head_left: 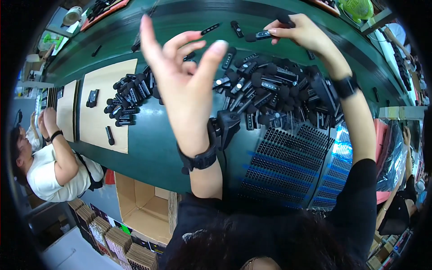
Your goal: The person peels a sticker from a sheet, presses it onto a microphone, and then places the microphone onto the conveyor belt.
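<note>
My left hand [184, 85] is raised over the green work surface, its fingers spread and the thumb apart. One fingertip appears beside a small black stick-shaped piece [210, 29]; whether they touch I cannot tell. Farther right, my right hand [297, 33] pinches a small black clip-on microphone [260, 35] with a foam tip. A dark foam ball [284, 20] shows at the same fingers. Another microphone [236, 29] lies between the two hands. Below them is a large heap of similar microphones [274, 85], partly hidden behind my left hand.
Sheets of small black parts in rows [283, 162] lie near me. A tan board [96, 72] at left carries a smaller microphone pile [130, 96]. An open cardboard box [144, 207] stands below the bench edge. A person in white [67, 171] is at far left.
</note>
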